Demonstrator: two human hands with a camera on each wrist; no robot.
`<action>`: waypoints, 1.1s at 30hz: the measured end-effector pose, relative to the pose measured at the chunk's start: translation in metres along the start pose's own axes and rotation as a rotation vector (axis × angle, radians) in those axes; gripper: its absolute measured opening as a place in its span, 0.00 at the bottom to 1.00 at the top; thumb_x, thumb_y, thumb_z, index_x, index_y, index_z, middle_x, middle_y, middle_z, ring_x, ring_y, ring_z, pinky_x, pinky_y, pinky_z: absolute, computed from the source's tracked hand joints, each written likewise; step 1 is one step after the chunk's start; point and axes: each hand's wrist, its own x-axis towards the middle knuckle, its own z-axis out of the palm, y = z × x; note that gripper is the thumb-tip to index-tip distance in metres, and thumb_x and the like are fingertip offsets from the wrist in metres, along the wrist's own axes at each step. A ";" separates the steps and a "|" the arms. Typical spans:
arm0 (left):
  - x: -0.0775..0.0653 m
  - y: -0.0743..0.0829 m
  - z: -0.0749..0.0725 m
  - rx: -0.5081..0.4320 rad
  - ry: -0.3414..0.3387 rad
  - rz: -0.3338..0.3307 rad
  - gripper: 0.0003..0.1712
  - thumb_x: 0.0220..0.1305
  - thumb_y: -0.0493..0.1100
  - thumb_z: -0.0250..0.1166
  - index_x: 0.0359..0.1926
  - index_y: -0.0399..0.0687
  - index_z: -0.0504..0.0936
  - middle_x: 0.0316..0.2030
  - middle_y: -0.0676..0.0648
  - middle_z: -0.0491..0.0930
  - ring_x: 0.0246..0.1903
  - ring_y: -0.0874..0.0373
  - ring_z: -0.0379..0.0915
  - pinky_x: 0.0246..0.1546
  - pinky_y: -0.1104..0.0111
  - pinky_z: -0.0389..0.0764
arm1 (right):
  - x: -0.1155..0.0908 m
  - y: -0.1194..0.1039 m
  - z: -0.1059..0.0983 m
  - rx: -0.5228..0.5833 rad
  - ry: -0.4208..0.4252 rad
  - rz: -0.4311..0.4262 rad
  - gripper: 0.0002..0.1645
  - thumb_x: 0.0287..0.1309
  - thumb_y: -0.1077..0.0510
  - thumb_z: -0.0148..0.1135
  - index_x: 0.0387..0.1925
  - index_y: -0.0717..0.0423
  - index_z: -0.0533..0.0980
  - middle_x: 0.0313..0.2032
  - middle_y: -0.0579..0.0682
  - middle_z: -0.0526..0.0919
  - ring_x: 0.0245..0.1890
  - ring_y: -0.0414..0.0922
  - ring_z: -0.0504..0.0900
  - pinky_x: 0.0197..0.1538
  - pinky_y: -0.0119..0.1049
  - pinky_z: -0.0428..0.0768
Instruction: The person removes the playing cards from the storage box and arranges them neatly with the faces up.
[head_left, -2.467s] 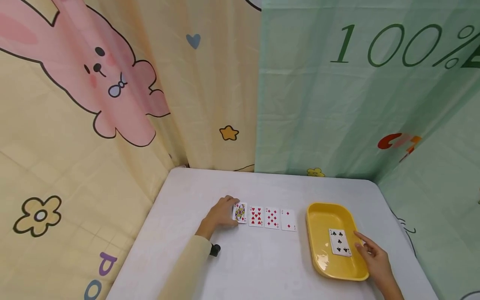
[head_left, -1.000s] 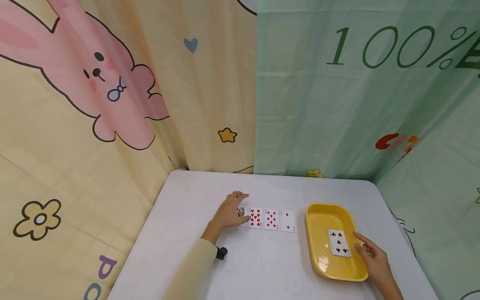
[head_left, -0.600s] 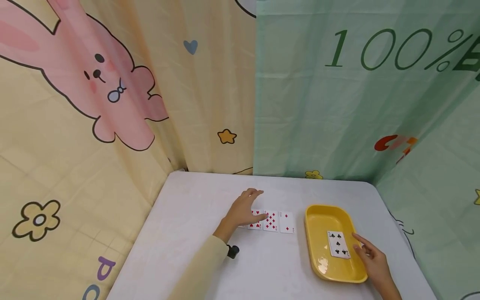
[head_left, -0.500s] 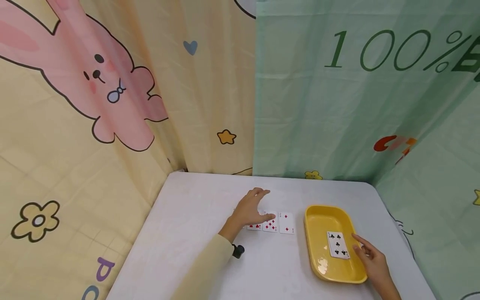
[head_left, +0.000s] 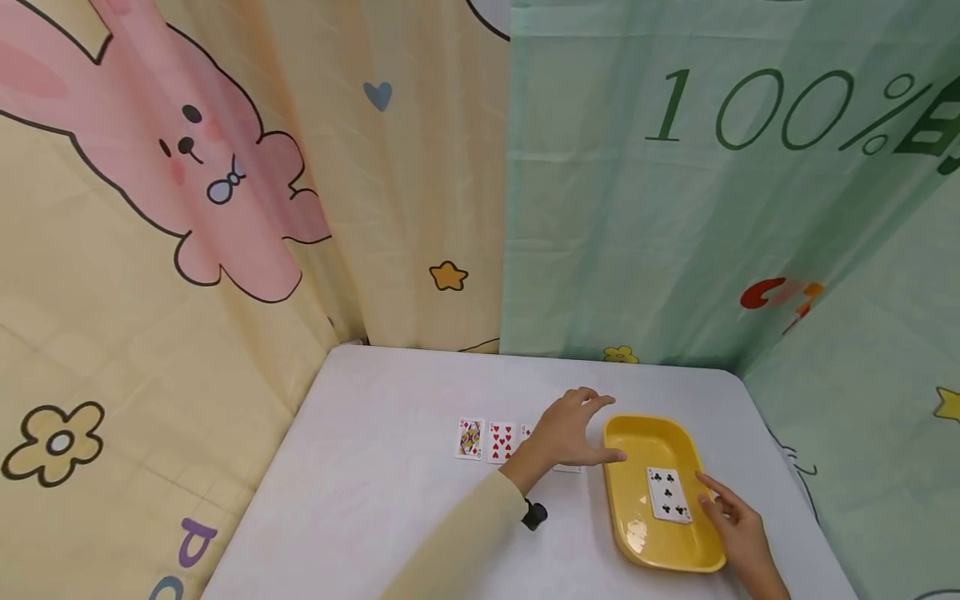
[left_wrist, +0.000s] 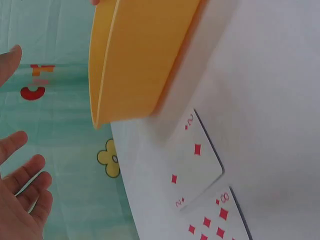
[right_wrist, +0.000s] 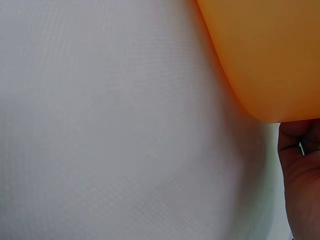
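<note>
My left hand (head_left: 566, 429), fingers spread and holding nothing, hovers over the right end of a card row, its thumb tip overlapping the left rim of the yellow tray (head_left: 630, 546). Beneath it, the two of diamonds (left_wrist: 192, 160) and the eight of diamonds (left_wrist: 220, 225) lie face up, mostly hidden in the head view. A face card (head_left: 470, 438) and a hearts card (head_left: 501, 442) continue the row leftward. A five of clubs (head_left: 667, 495) lies face up inside the tray. My right hand (head_left: 738, 533) grips the tray's right rim, thumb on the inner side.
A white-covered table (head_left: 360, 500) carries everything. Behind it hang a cream curtain (head_left: 435, 183) and a green curtain (head_left: 600, 208). A black wrist device (head_left: 534, 515) sits at the left sleeve cuff.
My left hand has let go of the face card at the row's left end and travelled right, above the cards, to the tray's left side. The right hand keeps its place on the tray.
</note>
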 end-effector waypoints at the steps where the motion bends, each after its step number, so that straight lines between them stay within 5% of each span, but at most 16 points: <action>1: 0.002 0.005 0.002 0.008 -0.004 0.007 0.53 0.52 0.84 0.60 0.76 0.70 0.66 0.70 0.55 0.69 0.67 0.58 0.70 0.64 0.61 0.78 | 0.000 -0.001 0.000 0.000 0.000 0.008 0.39 0.73 0.36 0.56 0.75 0.53 0.67 0.34 0.47 0.67 0.30 0.39 0.66 0.27 0.31 0.72; 13: 0.023 0.047 0.038 0.104 -0.073 0.081 0.56 0.52 0.85 0.59 0.77 0.68 0.63 0.69 0.59 0.70 0.66 0.64 0.68 0.65 0.72 0.74 | 0.002 0.000 0.001 0.040 -0.052 0.064 0.43 0.70 0.32 0.57 0.76 0.49 0.65 0.34 0.46 0.66 0.33 0.39 0.66 0.30 0.31 0.73; 19: 0.034 0.066 0.061 0.173 -0.166 0.101 0.62 0.48 0.89 0.57 0.79 0.67 0.60 0.73 0.62 0.66 0.70 0.66 0.65 0.70 0.73 0.69 | 0.000 0.004 -0.004 0.049 -0.070 0.047 0.42 0.71 0.33 0.56 0.77 0.48 0.64 0.34 0.45 0.66 0.34 0.38 0.66 0.32 0.30 0.74; 27: 0.034 0.079 0.088 0.253 -0.260 0.020 0.66 0.39 0.92 0.59 0.76 0.67 0.65 0.66 0.63 0.73 0.64 0.69 0.71 0.67 0.73 0.71 | -0.004 0.007 -0.001 0.075 -0.042 -0.027 0.40 0.72 0.37 0.56 0.76 0.53 0.66 0.31 0.45 0.67 0.30 0.38 0.66 0.29 0.30 0.74; 33: 0.030 0.090 0.094 0.400 -0.309 -0.076 0.67 0.31 0.97 0.55 0.71 0.70 0.68 0.56 0.62 0.75 0.54 0.68 0.72 0.58 0.73 0.74 | -0.003 0.005 -0.002 0.071 -0.040 -0.014 0.38 0.73 0.39 0.57 0.76 0.52 0.66 0.31 0.44 0.67 0.29 0.38 0.67 0.28 0.30 0.75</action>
